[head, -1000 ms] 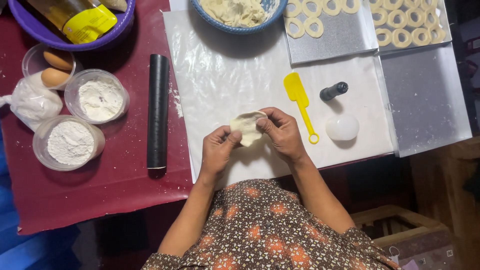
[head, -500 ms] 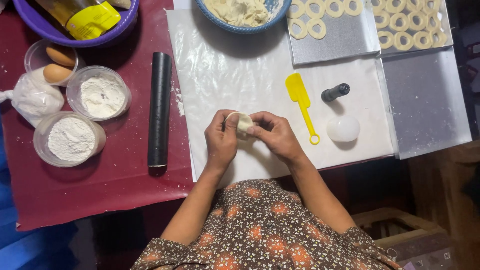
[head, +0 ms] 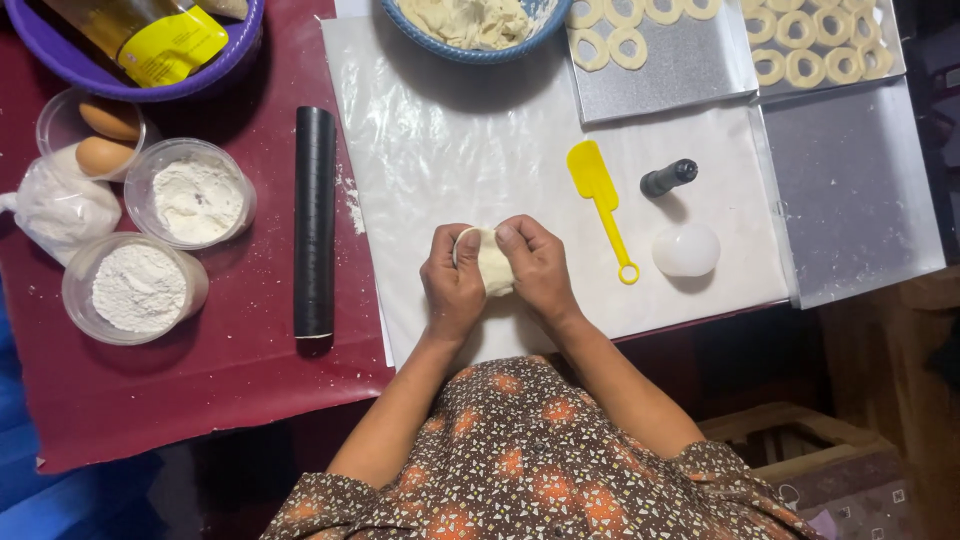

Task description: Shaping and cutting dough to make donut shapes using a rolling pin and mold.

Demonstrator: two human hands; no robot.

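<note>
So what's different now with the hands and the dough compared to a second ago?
The dough piece was open and flattish between the fingers a second ago; now the left hand and right hand have closed in around it, pressing it into a compact lump. Both hands kept hold throughout. The black rolling pin, yellow spatula, white round cutter and flour tubs stayed put.

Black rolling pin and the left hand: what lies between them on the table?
In the head view, only the bare left edge of the white plastic sheet lies between the black rolling pin and the left hand, plus a little spilled flour further up.
</note>
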